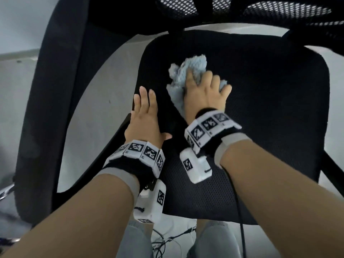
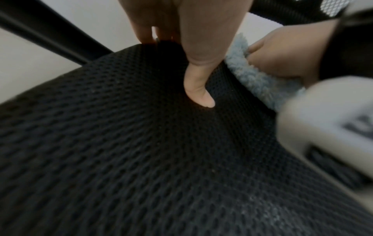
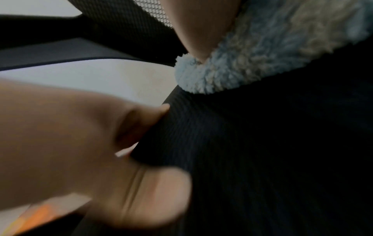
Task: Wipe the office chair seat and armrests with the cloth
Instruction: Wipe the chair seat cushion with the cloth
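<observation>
The seat (image 1: pixel 260 112) is covered in black woven mesh fabric, matt and coarse, and a regular honeycomb weave is shown in the left wrist view (image 2: pixel 141 159). The cloth (image 1: pixel 188 71) is made of pale blue fluffy microfibre with a shaggy, looped pile, seen close in the right wrist view (image 3: pixel 252 60). The backrest (image 1: pixel 286 10) is formed of open black netting through which light is passed. The left armrest (image 1: pixel 52 108) is seen as smooth matt black plastic. The floor (image 1: pixel 104 101) is finished in a pale grey, smooth, dull surface.
</observation>
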The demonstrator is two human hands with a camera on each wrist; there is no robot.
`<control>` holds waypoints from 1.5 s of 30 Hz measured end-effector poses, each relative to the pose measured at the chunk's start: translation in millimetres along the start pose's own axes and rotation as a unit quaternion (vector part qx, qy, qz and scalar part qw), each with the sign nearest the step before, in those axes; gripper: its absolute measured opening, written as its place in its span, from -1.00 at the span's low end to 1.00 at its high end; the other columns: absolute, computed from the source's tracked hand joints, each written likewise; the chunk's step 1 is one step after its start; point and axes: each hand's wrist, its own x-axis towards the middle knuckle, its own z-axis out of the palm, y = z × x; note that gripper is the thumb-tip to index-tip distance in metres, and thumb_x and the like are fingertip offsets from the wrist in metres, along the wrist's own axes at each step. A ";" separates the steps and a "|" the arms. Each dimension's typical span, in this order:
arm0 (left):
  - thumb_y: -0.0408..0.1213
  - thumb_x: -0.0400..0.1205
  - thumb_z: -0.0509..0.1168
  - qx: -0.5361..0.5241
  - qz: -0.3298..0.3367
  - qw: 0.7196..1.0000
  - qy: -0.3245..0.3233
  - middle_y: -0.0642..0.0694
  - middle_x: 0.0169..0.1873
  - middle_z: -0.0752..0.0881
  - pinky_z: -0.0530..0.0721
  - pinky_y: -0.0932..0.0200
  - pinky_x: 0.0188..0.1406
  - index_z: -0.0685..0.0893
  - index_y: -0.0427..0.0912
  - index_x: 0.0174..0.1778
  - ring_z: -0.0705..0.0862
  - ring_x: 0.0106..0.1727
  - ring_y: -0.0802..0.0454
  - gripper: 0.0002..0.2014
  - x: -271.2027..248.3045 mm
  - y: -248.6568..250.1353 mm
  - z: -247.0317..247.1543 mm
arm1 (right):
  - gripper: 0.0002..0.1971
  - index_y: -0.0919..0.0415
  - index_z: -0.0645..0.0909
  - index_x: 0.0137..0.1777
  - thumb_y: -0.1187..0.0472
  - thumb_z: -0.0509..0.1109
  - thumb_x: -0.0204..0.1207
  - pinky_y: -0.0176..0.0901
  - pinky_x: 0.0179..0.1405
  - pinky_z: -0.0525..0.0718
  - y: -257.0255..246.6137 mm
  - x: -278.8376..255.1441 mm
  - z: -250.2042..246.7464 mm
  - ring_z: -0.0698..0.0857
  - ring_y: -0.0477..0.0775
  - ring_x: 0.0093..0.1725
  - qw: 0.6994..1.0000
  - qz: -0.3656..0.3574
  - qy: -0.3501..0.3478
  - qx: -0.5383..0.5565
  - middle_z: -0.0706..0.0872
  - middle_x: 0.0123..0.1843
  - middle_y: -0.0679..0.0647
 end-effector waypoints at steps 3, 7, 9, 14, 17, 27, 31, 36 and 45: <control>-0.07 0.42 0.48 0.000 0.002 1.000 0.002 -0.09 0.62 -0.36 -0.01 0.04 0.63 -0.31 -0.14 0.61 -0.30 0.64 -0.04 0.14 2.9 -0.6 -1.7 | -0.48 -0.04 0.11 0.59 0.20 0.04 0.63 0.29 0.37 0.20 -5.2 33.0 -10.4 0.34 0.29 0.32 0.999 0.034 0.008 0.014 0.38 0.33 0.22; -0.10 0.41 0.49 -0.004 0.005 1.000 -0.006 -0.11 0.62 -0.36 0.00 0.02 0.63 -0.31 -0.15 0.61 -0.30 0.64 -0.05 0.15 2.7 -1.5 -3.0 | -0.48 -0.01 0.12 0.58 0.20 0.06 0.62 0.33 0.36 0.20 -1.4 -0.7 -10.9 0.34 0.29 0.32 1.000 0.010 -0.013 0.013 0.37 0.35 0.24; -0.10 0.42 0.48 -0.003 0.003 1.000 -0.008 -0.10 0.61 -0.37 0.03 0.02 0.64 -0.32 -0.14 0.61 -0.31 0.64 -0.04 0.15 1.4 -2.6 -1.3 | -0.45 0.00 0.14 0.58 0.14 0.15 0.59 0.32 0.30 0.29 1.5 -33.7 -1.8 0.39 0.28 0.26 0.997 -0.050 -0.048 -0.018 0.40 0.30 0.23; -0.09 0.43 0.47 -0.009 0.005 1.000 -0.011 -0.08 0.61 -0.39 0.05 0.01 0.64 -0.34 -0.13 0.60 -0.32 0.64 -0.03 0.14 1.8 -2.2 -1.7 | -0.30 -0.06 0.34 0.49 0.00 0.44 0.31 0.23 0.09 0.50 14.8 -45.6 1.6 0.54 0.23 0.04 0.993 -0.098 -0.035 -0.064 0.56 0.09 0.17; -0.09 0.42 0.48 0.007 0.000 1.000 -0.022 -0.07 0.60 -0.41 0.08 -0.01 0.62 -0.35 -0.12 0.60 -0.33 0.64 -0.02 0.16 3.0 -0.5 -5.7 | -0.41 -0.09 0.09 0.58 0.14 0.16 0.57 0.35 0.33 0.24 54.9 -25.8 -6.8 0.34 0.30 0.31 0.997 0.005 -0.069 -0.018 0.35 0.32 0.23; 0.03 0.29 0.54 0.033 -0.048 0.997 -0.058 -0.29 0.50 -0.58 -0.19 -0.42 0.51 -0.45 -0.19 0.56 -0.52 0.55 -0.22 0.33 -0.9 54.1 2.2 | -0.46 -0.10 0.08 0.60 0.13 0.12 0.64 0.36 0.34 0.24 102.0 -71.8 -3.6 0.34 0.32 0.31 0.990 0.108 -0.091 -0.008 0.36 0.34 0.29; 0.24 0.17 0.53 0.079 -0.058 0.993 -0.070 -0.34 0.43 -0.65 -0.22 -0.55 0.41 -0.61 -0.18 0.47 -0.58 0.50 -0.29 0.48 1.0 72.4 23.5 | -0.46 -0.11 0.03 0.60 0.15 0.07 0.66 0.33 0.34 0.24 101.0 -60.6 -0.6 0.32 0.29 0.33 0.991 0.094 -0.090 -0.021 0.34 0.36 0.24; 0.27 0.11 0.54 0.082 -0.036 0.996 -0.017 -0.33 0.51 -0.54 -0.14 -0.57 0.41 -0.51 -0.18 0.53 -0.50 0.55 -0.29 0.48 6.6 72.7 24.5 | -0.43 -0.11 -0.01 0.60 0.24 0.03 0.64 0.37 0.44 0.09 101.4 8.3 -16.6 0.17 0.32 0.49 0.989 0.134 -0.052 0.012 0.17 0.55 0.28; -0.27 0.58 0.33 -0.102 0.033 0.993 0.049 -0.06 0.66 -0.18 -0.06 -0.01 0.62 0.17 -0.03 0.60 -0.16 0.66 0.01 -0.30 -11.0 29.6 -0.8 | -0.43 -0.09 0.26 0.53 0.22 -0.04 0.49 0.26 0.12 0.49 56.8 -38.3 7.2 0.54 0.26 0.15 0.997 0.071 0.031 -0.027 0.56 0.22 0.22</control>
